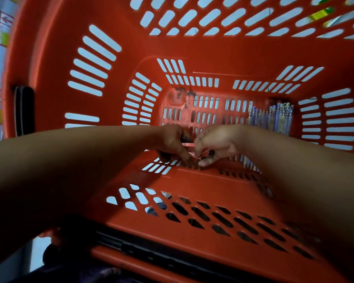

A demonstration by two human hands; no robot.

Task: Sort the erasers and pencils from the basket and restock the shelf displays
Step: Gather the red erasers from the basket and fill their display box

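Floor of basket (49, 58) reached by both arms; flat pink item (193, 155), likely eraser, pinched jointly by curled fingers of left hand (172, 142) and right hand (218, 145), presumably for lifting out; pencils (274, 117) seen bundled against right wall

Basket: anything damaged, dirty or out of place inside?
Dark blotches stain the basket floor near its far left corner, like grime. Dark smudges mark the right hand, which pinches a pink item with the left hand. Pencils lie bundled along the right wall; nothing spilled.
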